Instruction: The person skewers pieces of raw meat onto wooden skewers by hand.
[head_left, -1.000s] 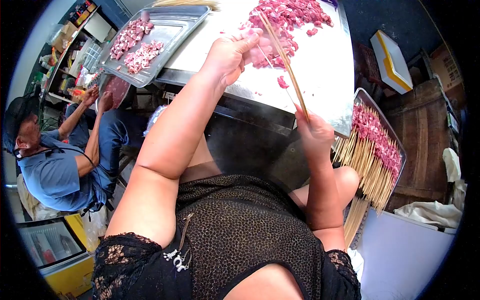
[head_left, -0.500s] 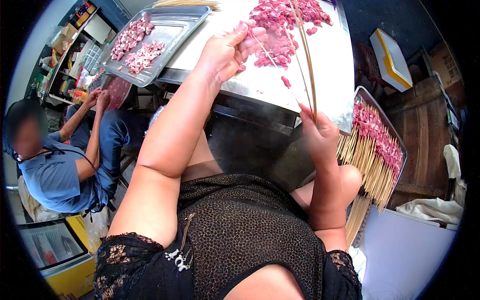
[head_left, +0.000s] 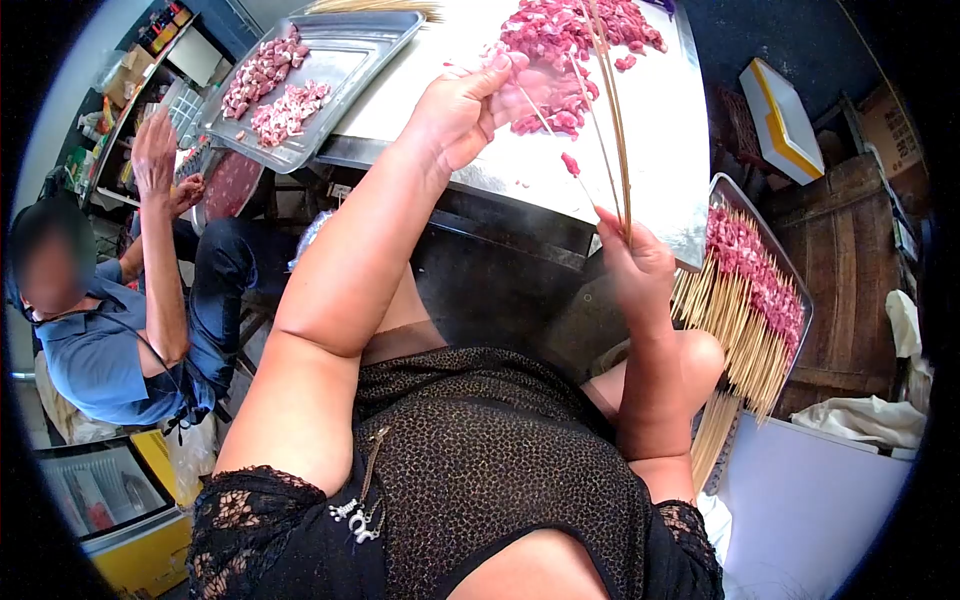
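Tabletop (head_left: 660, 150), tray (head_left: 786, 250) of meat skewers (head_left: 745, 318)

red meat (head_left: 550, 38), tan skewers (head_left: 619, 145), white tabletop (head_left: 660, 130), gold-speckled black top (head_left: 500, 450), blue shirt (head_left: 95, 365)

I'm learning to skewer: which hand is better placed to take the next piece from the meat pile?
Probably the left hand: its fingers are nearer the meat pile, while the right hand sits lower, closed around the skewers.
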